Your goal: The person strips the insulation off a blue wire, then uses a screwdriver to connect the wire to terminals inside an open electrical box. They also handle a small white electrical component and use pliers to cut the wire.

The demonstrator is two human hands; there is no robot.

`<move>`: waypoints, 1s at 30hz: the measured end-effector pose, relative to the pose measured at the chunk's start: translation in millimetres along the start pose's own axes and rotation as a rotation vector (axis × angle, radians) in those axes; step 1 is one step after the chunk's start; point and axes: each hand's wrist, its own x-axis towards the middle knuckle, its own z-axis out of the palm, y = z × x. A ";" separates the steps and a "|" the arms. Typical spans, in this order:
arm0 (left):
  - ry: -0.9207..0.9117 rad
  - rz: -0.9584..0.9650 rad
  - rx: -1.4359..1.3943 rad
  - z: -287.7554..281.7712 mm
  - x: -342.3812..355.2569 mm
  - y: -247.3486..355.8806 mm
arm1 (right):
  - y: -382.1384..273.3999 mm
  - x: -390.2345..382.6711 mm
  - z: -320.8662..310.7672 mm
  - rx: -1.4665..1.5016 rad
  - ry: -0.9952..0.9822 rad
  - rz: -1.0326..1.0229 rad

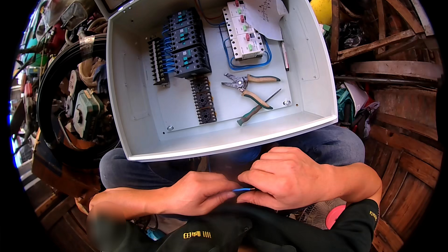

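A short stretch of blue wire [241, 190] shows between my two hands, in front of the open metal enclosure [224, 142]. My left hand [198, 193] is closed, pinching the wire between thumb and fingers. My right hand [287, 179] is closed at the wire's other visible end, where a small bare tip meets the fingertips. The rest of the wire is hidden by my hands. Inside the enclosure lie wire strippers [241, 83] with tan and dark handles. Beneath them rests a screwdriver [254, 112] with a dark green handle.
Black contactors [186, 42], a terminal strip [157, 60], relay sockets [202, 100] and white breakers [243, 32] are mounted inside the enclosure. A paper sketch [266, 9] and a pen [284, 56] lie at right. Black coiled hose [46, 84] and wooden frames [373, 51] flank it.
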 end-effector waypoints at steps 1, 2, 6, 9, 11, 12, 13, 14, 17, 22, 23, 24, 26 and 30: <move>0.001 0.001 0.000 0.1 0.1 0.1 | -0.1 -0.1 0.1 -0.001 0.000 0.000; 0.001 0.001 0.000 0.1 0.3 0.1 | -0.1 -0.1 0.2 -0.001 0.001 -0.001; -0.001 0.001 -0.001 -0.6 1.2 1.3 | -0.1 -0.6 0.3 -0.002 -0.007 0.003; -0.002 -0.001 -0.001 -0.1 1.0 0.7 | -0.3 -0.7 -0.3 -0.004 -0.016 0.005; -0.001 0.000 -0.001 0.3 0.9 0.3 | -0.7 -1.0 -0.6 -0.007 -0.019 0.004; -0.001 0.002 0.000 0.3 1.1 0.4 | -0.9 -1.2 -0.8 -0.008 -0.019 0.004; -0.002 0.003 0.002 0.3 1.3 0.7 | -1.1 -1.4 -0.9 -0.008 -0.018 0.004; -0.002 0.004 0.001 0.0 1.3 0.3 | -1.0 -0.9 -0.8 -0.008 -0.020 0.006; 0.001 0.007 0.002 -0.3 1.6 -0.2 | -0.6 -0.4 -0.5 -0.007 -0.014 0.005; 0.003 0.001 -0.002 -0.4 2.2 1.3 | 0.0 -2.1 2.6 0.008 0.022 -0.014; 0.005 0.003 -0.004 -0.3 2.2 1.2 | 0.5 -2.3 3.6 0.013 0.037 -0.022; 0.004 0.002 -0.003 -0.3 2.3 1.0 | 0.6 -2.2 3.5 0.012 0.037 -0.022; 0.002 0.000 -0.001 -0.3 2.2 0.7 | 0.4 -1.7 3.0 0.009 0.035 -0.023; 0.003 -0.003 0.005 -0.4 1.7 1.1 | -1.1 -1.0 -0.5 -0.009 -0.019 0.010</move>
